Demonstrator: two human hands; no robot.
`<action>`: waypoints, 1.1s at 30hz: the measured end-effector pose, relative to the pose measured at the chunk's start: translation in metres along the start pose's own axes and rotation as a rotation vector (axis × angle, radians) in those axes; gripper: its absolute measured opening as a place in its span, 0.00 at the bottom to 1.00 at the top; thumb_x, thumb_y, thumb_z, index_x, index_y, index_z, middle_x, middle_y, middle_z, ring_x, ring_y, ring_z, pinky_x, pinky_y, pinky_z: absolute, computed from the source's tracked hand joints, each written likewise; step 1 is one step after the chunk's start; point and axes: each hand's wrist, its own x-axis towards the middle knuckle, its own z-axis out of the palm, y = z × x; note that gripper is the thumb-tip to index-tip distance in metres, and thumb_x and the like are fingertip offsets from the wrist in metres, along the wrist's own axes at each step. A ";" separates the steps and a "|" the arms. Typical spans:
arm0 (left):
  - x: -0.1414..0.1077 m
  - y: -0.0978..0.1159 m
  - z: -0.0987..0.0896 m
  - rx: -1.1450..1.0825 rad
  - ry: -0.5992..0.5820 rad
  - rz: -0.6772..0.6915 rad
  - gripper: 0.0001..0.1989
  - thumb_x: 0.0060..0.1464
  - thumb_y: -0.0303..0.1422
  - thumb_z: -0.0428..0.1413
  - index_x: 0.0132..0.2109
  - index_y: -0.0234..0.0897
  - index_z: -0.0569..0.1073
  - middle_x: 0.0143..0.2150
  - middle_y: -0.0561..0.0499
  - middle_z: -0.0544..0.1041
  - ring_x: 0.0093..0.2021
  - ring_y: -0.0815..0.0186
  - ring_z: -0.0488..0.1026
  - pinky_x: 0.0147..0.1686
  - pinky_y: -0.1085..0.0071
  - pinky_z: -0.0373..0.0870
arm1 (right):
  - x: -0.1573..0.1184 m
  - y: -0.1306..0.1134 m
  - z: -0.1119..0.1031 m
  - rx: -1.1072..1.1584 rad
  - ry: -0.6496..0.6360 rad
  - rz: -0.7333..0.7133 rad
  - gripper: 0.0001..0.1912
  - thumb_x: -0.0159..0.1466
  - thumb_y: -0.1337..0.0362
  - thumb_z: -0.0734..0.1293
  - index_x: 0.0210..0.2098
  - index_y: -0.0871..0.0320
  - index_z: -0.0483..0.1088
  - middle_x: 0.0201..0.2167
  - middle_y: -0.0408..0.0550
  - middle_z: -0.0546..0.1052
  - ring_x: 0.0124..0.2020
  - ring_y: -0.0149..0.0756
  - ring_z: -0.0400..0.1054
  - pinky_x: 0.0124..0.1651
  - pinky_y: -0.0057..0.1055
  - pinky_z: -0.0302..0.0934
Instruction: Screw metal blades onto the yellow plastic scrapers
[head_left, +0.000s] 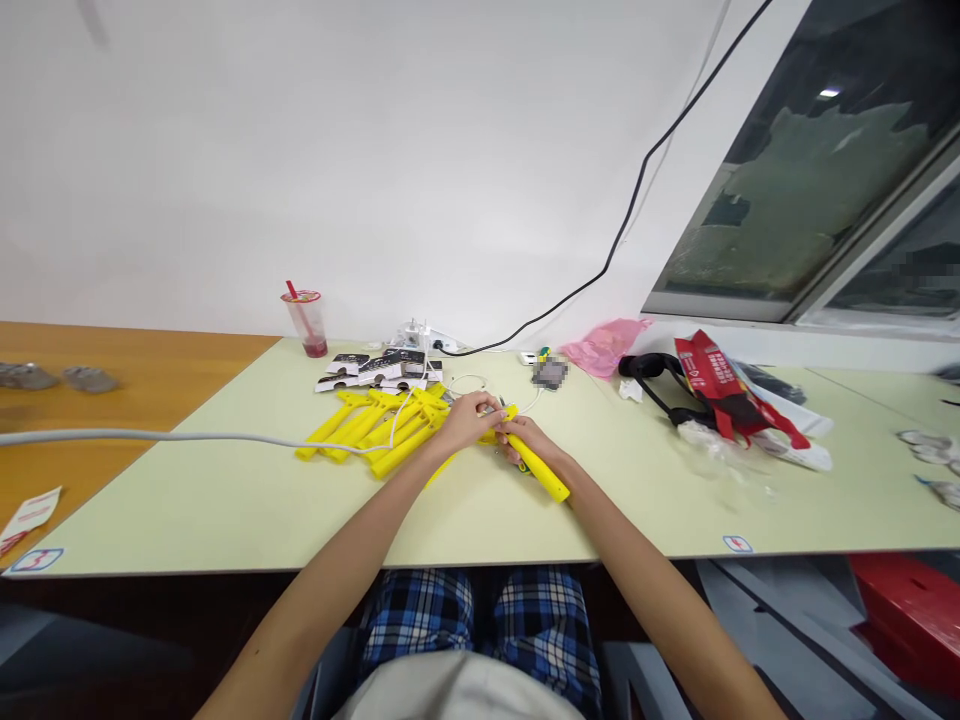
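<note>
Left hand, right hand gripping yellow plastic part, sticker marked 3

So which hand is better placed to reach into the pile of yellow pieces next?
Probably the left: the left hand sits right beside the pile of yellow plastic pieces. The right hand is farther from the pile and is wrapped around a single yellow piece.

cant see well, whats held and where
The right hand grips a yellow handle near its upper end; the left hand is at that end, its hold hidden.
</note>
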 end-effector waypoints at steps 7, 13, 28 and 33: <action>0.002 -0.010 0.006 -0.200 -0.027 -0.106 0.12 0.52 0.41 0.68 0.36 0.36 0.85 0.25 0.59 0.57 0.29 0.68 0.56 0.31 0.68 0.52 | -0.001 -0.002 0.003 -0.094 -0.018 -0.001 0.21 0.61 0.45 0.74 0.25 0.54 0.69 0.12 0.40 0.69 0.12 0.29 0.59 0.18 0.25 0.54; 0.000 -0.009 0.007 -0.394 0.005 -0.197 0.17 0.43 0.43 0.73 0.35 0.36 0.84 0.24 0.60 0.58 0.26 0.70 0.55 0.30 0.69 0.51 | -0.001 -0.003 0.004 -0.114 -0.023 0.010 0.19 0.61 0.48 0.74 0.26 0.54 0.69 0.13 0.39 0.70 0.12 0.29 0.60 0.18 0.27 0.54; -0.002 -0.003 0.004 -0.550 -0.044 -0.311 0.20 0.38 0.41 0.78 0.34 0.35 0.82 0.29 0.52 0.78 0.31 0.65 0.72 0.36 0.68 0.65 | -0.001 0.000 0.002 -0.118 -0.013 0.031 0.19 0.63 0.48 0.72 0.26 0.54 0.69 0.12 0.40 0.69 0.13 0.29 0.60 0.19 0.27 0.55; -0.002 -0.004 0.006 -0.555 -0.032 -0.313 0.22 0.37 0.43 0.78 0.34 0.35 0.81 0.30 0.51 0.78 0.32 0.65 0.72 0.36 0.68 0.66 | 0.000 0.000 0.002 -0.134 -0.009 0.025 0.19 0.63 0.47 0.72 0.26 0.54 0.69 0.12 0.40 0.70 0.13 0.29 0.60 0.19 0.27 0.55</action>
